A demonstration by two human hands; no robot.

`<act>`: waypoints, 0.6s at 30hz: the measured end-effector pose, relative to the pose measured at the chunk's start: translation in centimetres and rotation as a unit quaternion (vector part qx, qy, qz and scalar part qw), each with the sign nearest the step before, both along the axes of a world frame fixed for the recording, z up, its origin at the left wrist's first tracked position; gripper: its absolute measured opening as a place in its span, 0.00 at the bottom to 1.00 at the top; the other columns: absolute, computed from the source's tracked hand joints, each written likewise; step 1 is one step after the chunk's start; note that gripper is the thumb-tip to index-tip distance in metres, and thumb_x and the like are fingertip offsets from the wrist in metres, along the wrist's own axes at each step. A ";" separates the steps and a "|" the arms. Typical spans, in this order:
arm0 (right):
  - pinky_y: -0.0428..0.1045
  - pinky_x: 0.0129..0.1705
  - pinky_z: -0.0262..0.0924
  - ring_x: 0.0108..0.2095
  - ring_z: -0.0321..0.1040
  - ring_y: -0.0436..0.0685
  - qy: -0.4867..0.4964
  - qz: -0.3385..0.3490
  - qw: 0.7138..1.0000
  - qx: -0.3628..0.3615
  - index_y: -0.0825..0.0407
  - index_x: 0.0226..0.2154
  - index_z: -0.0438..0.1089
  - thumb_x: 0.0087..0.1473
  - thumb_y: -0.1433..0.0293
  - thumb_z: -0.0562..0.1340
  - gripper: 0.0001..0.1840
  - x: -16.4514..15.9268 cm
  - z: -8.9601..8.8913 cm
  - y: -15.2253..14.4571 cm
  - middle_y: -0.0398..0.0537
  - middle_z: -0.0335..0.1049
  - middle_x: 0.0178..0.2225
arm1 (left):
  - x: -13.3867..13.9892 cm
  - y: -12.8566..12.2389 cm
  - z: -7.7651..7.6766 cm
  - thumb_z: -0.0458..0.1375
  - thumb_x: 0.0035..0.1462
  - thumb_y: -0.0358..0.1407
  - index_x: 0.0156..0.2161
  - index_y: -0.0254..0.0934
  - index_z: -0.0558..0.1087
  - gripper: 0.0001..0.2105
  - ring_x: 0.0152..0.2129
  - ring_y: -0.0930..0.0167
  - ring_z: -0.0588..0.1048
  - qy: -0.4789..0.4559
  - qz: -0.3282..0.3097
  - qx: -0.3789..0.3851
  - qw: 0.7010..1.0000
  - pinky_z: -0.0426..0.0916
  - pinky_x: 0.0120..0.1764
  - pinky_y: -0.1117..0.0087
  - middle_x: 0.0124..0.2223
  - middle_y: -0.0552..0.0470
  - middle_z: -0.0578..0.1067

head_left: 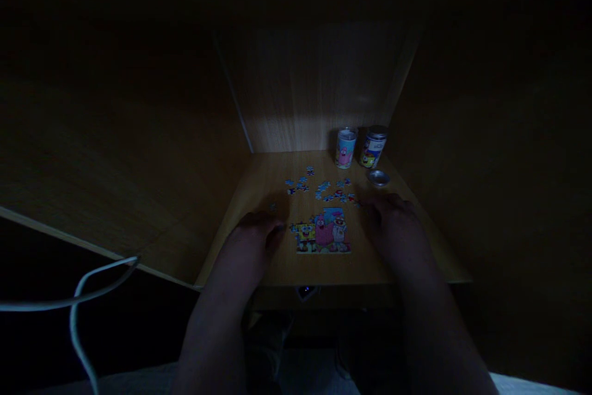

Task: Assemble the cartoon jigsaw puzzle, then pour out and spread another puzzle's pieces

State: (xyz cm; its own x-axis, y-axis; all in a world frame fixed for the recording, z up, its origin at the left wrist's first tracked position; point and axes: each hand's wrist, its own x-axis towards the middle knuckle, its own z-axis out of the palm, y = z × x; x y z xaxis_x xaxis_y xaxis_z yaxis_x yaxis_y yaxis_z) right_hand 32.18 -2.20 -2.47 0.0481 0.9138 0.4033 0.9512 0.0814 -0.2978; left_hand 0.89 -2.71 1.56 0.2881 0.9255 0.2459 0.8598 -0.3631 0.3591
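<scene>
A partly assembled jigsaw puzzle [319, 238] lies on the wooden desk, with cartoon characters in yellow, pink and white. Its upper edge is uneven. My left hand [254, 238] rests just left of it, fingers curled together. Whatever they may hold is hidden in the dark. To the puzzle's right is my right hand [395, 216], its fingers also bent together. Their tips reach a small puzzle piece [357, 203], but the grip itself is too dark to make out. Several loose puzzle pieces [322, 187] are scattered beyond the puzzle.
At the back right stand an uncapped cartoon-printed can [345, 150] and a similar lidded can [372, 147]. A round metal lid [378, 178] lies before them. Wooden panels enclose the desk [272, 268] at both sides and back. A white cable [76, 315] hangs at lower left.
</scene>
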 end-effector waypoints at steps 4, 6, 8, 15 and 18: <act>0.59 0.54 0.66 0.51 0.72 0.67 0.008 0.003 1.000 0.005 0.48 0.52 0.82 0.69 0.70 0.58 0.18 0.1 -0.2 0.0 0.58 0.78 0.51 | -0.2 0.5 -0.4 0.64 0.67 0.32 0.46 0.42 0.83 0.06 0.47 0.60 0.82 -0.033 -0.012 0.021 0.999 0.77 0.53 0.57 0.48 0.48 0.85; 0.59 0.55 0.66 0.50 0.72 0.67 0.007 0.005 1.000 0.010 0.48 0.52 0.82 0.68 0.71 0.59 0.17 0.2 -0.3 0.0 0.58 0.78 0.51 | -0.4 0.8 -1.0 0.64 0.67 0.34 0.46 0.42 0.83 0.06 0.48 0.59 0.82 -0.046 -0.010 0.033 0.998 0.77 0.53 0.56 0.49 0.47 0.84; 0.59 0.55 0.67 0.50 0.73 0.66 0.006 0.006 1.000 0.012 0.49 0.52 0.81 0.68 0.70 0.59 0.17 0.2 -0.3 0.1 0.58 0.78 0.51 | -0.7 1.1 -1.5 0.64 0.68 0.35 0.48 0.42 0.83 0.06 0.49 0.59 0.82 -0.052 -0.015 0.039 0.998 0.77 0.54 0.56 0.50 0.47 0.84; 0.59 0.57 0.67 0.52 0.73 0.65 0.024 0.011 1.000 0.008 0.47 0.56 0.81 0.65 0.75 0.59 0.22 0.1 -0.2 0.1 0.57 0.78 0.53 | -0.8 1.6 -1.7 0.61 0.70 0.37 0.48 0.42 0.83 0.08 0.49 0.59 0.81 -0.049 -0.032 0.022 0.998 0.77 0.54 0.55 0.50 0.46 0.83; 0.60 0.56 0.68 0.51 0.73 0.66 0.023 0.018 1.000 0.003 0.44 0.53 0.83 0.64 0.75 0.61 0.21 0.2 -0.2 0.1 0.57 0.78 0.52 | -0.8 1.5 -1.3 0.60 0.71 0.38 0.49 0.42 0.83 0.09 0.49 0.59 0.81 -0.062 -0.036 0.006 0.997 0.76 0.54 0.55 0.50 0.46 0.83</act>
State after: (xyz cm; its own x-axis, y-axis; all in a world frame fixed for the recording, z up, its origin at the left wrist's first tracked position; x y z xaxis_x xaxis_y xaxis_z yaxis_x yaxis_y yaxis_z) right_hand 32.41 -2.10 -2.64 0.0332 0.9127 0.4074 0.9332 0.1177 -0.3396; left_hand 0.10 -1.19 0.30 0.3205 0.9002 0.2948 0.7807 -0.4273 0.4561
